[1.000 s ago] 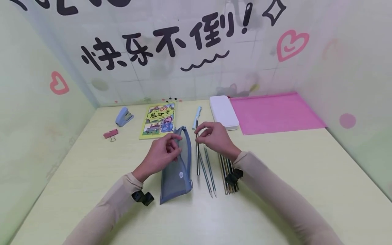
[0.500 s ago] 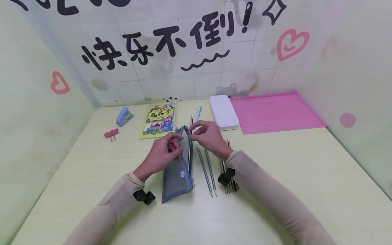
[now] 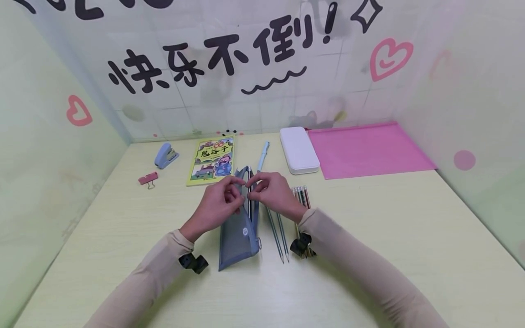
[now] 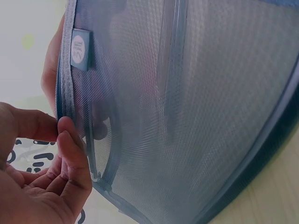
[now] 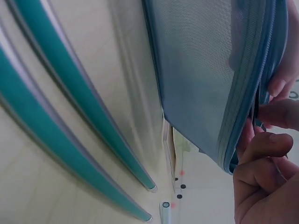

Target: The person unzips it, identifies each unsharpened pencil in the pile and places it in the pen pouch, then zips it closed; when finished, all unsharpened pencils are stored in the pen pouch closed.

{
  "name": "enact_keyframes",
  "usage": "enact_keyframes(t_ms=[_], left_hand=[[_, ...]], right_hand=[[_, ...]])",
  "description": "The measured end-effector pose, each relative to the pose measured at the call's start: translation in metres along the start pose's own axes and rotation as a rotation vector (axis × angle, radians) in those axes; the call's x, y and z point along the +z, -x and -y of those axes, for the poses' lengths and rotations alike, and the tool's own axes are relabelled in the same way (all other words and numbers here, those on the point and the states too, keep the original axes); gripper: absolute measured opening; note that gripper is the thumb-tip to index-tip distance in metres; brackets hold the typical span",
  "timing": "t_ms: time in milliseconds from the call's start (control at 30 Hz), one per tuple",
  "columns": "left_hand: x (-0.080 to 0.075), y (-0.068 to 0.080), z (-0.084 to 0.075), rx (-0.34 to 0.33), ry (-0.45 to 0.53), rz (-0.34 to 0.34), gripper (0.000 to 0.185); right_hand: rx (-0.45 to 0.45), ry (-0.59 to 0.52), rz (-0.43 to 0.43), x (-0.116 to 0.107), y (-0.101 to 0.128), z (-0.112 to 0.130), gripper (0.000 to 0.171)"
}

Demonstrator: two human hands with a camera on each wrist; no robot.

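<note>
The left hand (image 3: 216, 206) pinches the near lip of the blue mesh pencil pouch (image 3: 239, 232), which lies on the bench (image 3: 369, 255), seemingly to hold its mouth open while the right hand (image 3: 274, 193) clenches a dark pen (image 3: 249, 191) at that opening. The head view alone shows two teal pencils (image 3: 278, 234) lying just right of the pouch; the left wrist view adds the pouch's small sewn label (image 4: 80, 50), and the right wrist view its zip edge (image 5: 243, 116).

One blue mesh pencil pouch (image 3: 239, 232), with two teal pencils (image 3: 275, 232) lying just right of the grips, and one bundle of mixed pencils (image 3: 301, 200) farther right — too tightly packed to count. Beyond the grips: one light-blue pen (image 3: 262, 156), one white case (image 3: 299, 150), one pink folder (image 3: 369, 150), one booklet (image 3: 212, 160), one stapler (image 3: 165, 155), one binder clip (image 3: 148, 179) — all on the desk (image 3: 369, 237).
</note>
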State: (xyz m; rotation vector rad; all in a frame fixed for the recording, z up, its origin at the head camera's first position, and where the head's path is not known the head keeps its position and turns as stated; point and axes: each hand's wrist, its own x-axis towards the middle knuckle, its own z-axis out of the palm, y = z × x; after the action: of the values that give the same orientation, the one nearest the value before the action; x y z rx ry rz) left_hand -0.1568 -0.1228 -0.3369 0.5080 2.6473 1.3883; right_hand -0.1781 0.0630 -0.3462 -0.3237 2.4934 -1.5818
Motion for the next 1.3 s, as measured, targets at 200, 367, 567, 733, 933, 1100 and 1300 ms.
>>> enact_keyframes(t_ms=[200,367,567,733,933,1100,1300], left_hand=[[0.0,0.001,-0.001,-0.006,-0.003,-0.003,0.035],[0.0,0.001,-0.001,-0.014,-0.005,-0.002,0.035],[-0.001,0.001,-0.001,-0.001,-0.001,-0.006,0.034],[-0.001,0.001,-0.001,-0.012,0.002,-0.006,0.034],[-0.001,0.0,-0.001,0.006,0.007,-0.006,0.034],[-0.001,-0.001,-0.002,0.019,0.007,-0.006,0.033],[0.0,0.0,-0.001,0.018,0.01,-0.006,0.033]], right_hand=[[-0.037,0.073,0.067,0.005,0.001,0.0,0.017],[-0.049,0.12,0.092,0.007,0.001,0.001,0.019],[-0.064,0.167,0.101,0.007,0.001,0.001,0.021],[-0.092,0.169,0.088,0.001,0.003,0.002,0.022],[-0.111,0.189,0.028,-0.02,0.009,-0.006,0.02],[-0.068,0.237,0.012,-0.038,0.014,-0.021,0.02],[-0.024,0.312,0.065,-0.053,0.021,-0.035,0.017]])
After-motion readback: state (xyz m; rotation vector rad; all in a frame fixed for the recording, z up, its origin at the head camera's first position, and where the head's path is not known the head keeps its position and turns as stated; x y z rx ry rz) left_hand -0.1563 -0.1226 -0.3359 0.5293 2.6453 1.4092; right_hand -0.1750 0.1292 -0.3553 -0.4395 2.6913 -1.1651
